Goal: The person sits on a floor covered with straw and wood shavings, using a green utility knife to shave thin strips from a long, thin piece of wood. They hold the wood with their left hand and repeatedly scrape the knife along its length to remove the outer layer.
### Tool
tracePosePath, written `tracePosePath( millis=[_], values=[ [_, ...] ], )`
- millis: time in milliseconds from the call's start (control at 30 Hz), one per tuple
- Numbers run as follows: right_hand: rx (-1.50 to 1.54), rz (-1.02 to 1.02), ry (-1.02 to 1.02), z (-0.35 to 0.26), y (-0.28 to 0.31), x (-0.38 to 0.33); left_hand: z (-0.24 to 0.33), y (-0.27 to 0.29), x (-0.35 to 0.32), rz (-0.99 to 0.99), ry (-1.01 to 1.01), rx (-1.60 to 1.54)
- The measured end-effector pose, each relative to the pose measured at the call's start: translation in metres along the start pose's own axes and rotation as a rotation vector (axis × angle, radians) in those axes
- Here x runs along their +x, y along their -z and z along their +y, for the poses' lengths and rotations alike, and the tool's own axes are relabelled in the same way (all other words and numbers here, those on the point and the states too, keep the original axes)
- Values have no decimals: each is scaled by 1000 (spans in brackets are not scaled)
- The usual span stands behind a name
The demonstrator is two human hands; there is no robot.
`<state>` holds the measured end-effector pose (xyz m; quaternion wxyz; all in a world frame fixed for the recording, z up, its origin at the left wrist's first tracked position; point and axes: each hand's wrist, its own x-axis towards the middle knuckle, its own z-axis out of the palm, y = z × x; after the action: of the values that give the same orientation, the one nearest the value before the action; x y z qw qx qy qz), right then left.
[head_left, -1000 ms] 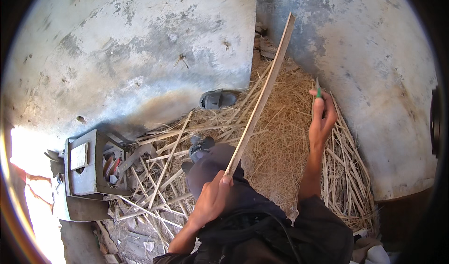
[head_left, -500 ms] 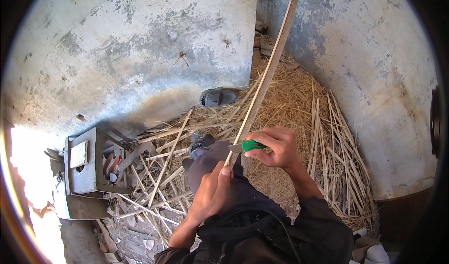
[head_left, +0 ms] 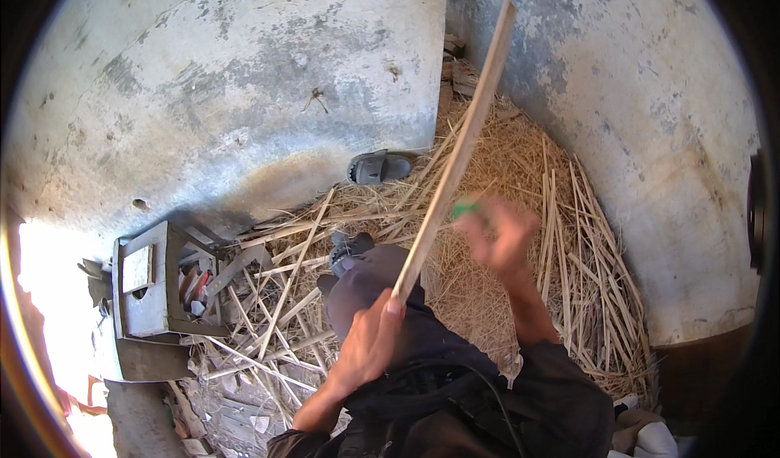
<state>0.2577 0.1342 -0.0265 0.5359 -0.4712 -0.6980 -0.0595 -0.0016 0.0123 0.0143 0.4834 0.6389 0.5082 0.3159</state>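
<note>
My left hand (head_left: 370,340) is closed round the lower end of a long, flat bamboo strip (head_left: 455,162), just over my knee. The strip slants up and away to the right, its pale broad face toward me. To the right of it, apart from the strip, my right hand (head_left: 505,229) is smeared by motion. A knife with a green handle (head_left: 465,208) shows at its fingers, and the blade is lost in the blur.
Many split strips (head_left: 581,271) lie along the right on a bed of shavings (head_left: 520,149). A wooden box (head_left: 166,279) with odds and ends stands at left, strips strewn beside it. A dark sandal (head_left: 379,168) lies by the pale wall (head_left: 268,60).
My right hand has lifted the knife off the strip, moving up and to the right. The strip has turned in my left hand, so its broad face now shows.
</note>
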Motion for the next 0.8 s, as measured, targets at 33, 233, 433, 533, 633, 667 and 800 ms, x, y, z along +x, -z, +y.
tracePosePath(
  millis=[33, 233, 433, 533, 633, 667, 800],
  values=[
    [-72, 111, -217, 27, 7, 11, -4, -3, -7, -13, 10, 17],
    [-2, 130, -321, 59, 33, 41, -18, -4, -21, -96, 70, 5],
    [243, 47, -231, 25, 15, 15, -10, 3, -14, -30, 132, -190],
    [303, -64, -102, -10, 14, 12, -10, 5, -8, 29, 63, -168],
    [292, -173, 37, -27, 13, 6, -11, 7, 1, 88, -52, -96],
    [285, -206, 88, -30, 12, 5, -11, 7, 3, 112, -69, -78],
    [244, -252, 125, -43, 10, 3, -10, 7, 6, 156, -132, -32]
  ],
)
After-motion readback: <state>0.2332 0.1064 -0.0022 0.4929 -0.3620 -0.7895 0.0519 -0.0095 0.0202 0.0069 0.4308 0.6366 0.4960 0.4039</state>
